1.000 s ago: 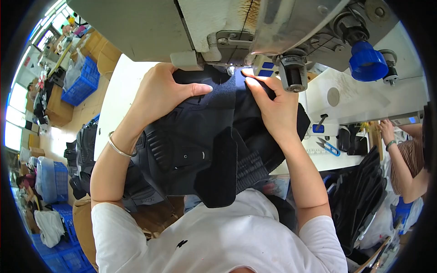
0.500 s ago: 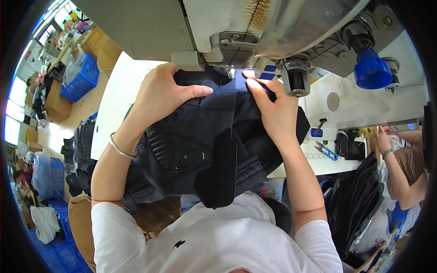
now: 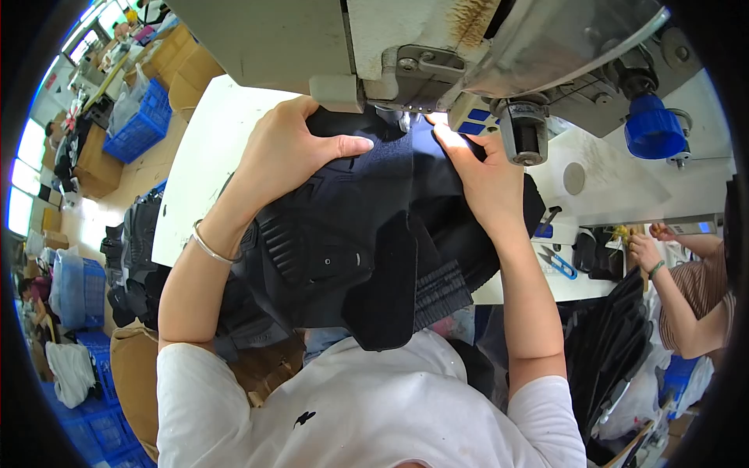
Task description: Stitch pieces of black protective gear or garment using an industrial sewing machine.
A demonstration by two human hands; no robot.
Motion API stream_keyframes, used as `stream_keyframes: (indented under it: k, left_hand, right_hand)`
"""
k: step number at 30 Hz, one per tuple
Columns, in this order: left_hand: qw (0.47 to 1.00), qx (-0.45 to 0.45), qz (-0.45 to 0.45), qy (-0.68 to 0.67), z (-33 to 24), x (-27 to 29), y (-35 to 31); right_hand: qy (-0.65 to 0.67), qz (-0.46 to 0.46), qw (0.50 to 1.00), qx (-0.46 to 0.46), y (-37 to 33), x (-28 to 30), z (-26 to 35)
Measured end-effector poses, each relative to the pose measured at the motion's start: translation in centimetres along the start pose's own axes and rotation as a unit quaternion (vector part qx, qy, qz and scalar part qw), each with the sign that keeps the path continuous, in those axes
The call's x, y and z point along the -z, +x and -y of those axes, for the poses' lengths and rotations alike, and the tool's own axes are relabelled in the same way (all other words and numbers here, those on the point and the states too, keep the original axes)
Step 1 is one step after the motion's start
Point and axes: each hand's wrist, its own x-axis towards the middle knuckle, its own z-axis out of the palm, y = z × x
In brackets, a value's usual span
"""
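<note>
A black sewn piece (image 3: 312,222) with a molded, ribbed panel lies under the sewing machine (image 3: 437,74) and hangs over the near table edge toward my lap. My left hand (image 3: 290,152) rests flat on its left part, thumb stretched toward the presser foot (image 3: 403,121); its other fingers are partly hidden by the machine head. Right of the needle area, my right hand (image 3: 488,168) pinches the fabric, fingertips close to the lit stitching spot. A gathered, elastic-looking black strip (image 3: 442,295) hangs below. The needle itself is hard to make out.
Blue thread snips (image 3: 558,264) lie on the white table (image 3: 204,168) at the right, near a black case (image 3: 585,249). Black pieces (image 3: 605,343) are stacked at lower right. A co-worker's hand (image 3: 646,251) is at far right. Blue crates (image 3: 140,129) stand at left.
The view has shifted slightly, so the machine appears a little further right. Both hands keep their places on the black piece, the right hand's fingers now slightly nearer the machine head.
</note>
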Motion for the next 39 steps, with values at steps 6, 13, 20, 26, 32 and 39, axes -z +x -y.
stream_keyframes:
  k: [6,13,20,26,32,39]
  left_hand:
    - [1.0,-0.006,0.005,-0.011,-0.2,-0.3,-0.2]
    - [0.939,0.141,0.158,-0.271,0.8,0.4,1.5]
    - [0.95,0.134,0.173,-0.223,0.7,0.6,1.8]
    - [0.951,0.132,0.158,-0.23,0.6,0.4,1.8]
    - [0.893,0.224,0.2,-0.336,0.3,0.0,1.8]
    - [0.918,0.198,0.184,-0.29,1.0,-0.1,2.0]
  right_hand:
    - [0.01,0.005,1.0,0.002,0.1,0.2,-0.3]
    - [-0.012,0.006,0.999,0.033,0.2,0.2,-1.0]
    - [-0.019,0.006,0.999,0.025,0.3,0.5,-1.0]
    - [-0.052,0.022,0.998,0.021,0.8,0.9,-1.2]
    - [-0.031,0.011,0.998,0.05,0.8,0.9,-1.2]
    - [-0.017,0.051,0.999,-0.007,1.5,0.8,-3.3]
